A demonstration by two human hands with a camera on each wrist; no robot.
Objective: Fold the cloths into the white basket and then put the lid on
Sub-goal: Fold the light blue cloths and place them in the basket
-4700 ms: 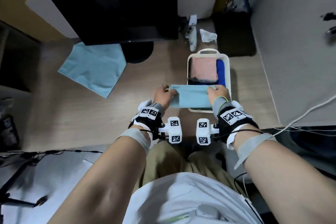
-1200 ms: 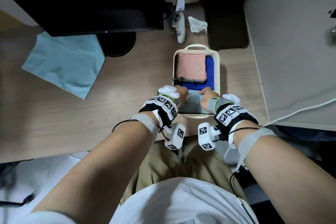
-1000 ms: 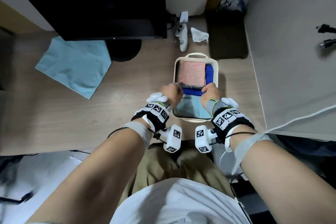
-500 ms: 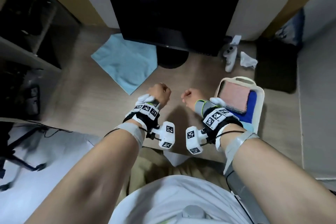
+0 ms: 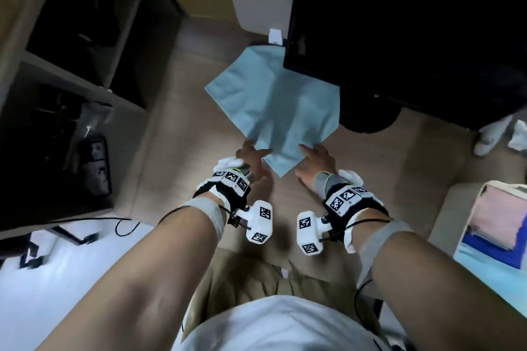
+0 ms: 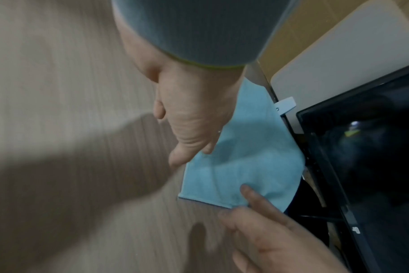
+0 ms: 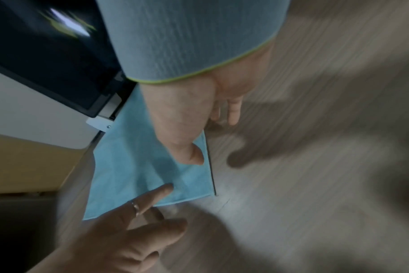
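Note:
A light blue cloth point(image 5: 273, 111) lies spread flat on the wooden desk, its far corner tucked under the monitor. My left hand point(image 5: 252, 155) and right hand point(image 5: 313, 158) flank its near corner, fingers stretched out and touching the cloth's edges. The left wrist view shows the left hand point(image 6: 189, 129) with fingertips on the cloth point(image 6: 245, 166). In the right wrist view the right hand point(image 7: 187, 129) rests its thumb on the cloth point(image 7: 140, 166). The white basket point(image 5: 467, 208) stands at the far right, holding a pink cloth point(image 5: 502, 214) and a dark blue one. No lid is in view.
A black monitor point(image 5: 413, 23) on a round stand point(image 5: 368, 120) overhangs the cloth's right side. Dark shelving point(image 5: 71, 80) stands along the left. A white controller point(image 5: 490, 137) lies at the right, behind the basket. Bare desk point(image 5: 370, 168) lies between the cloth and the basket.
Both hands left the basket, where they had laid a folded light blue cloth, and moved left. They went from fists to outstretched fingers on the spread cloth. The view swung left.

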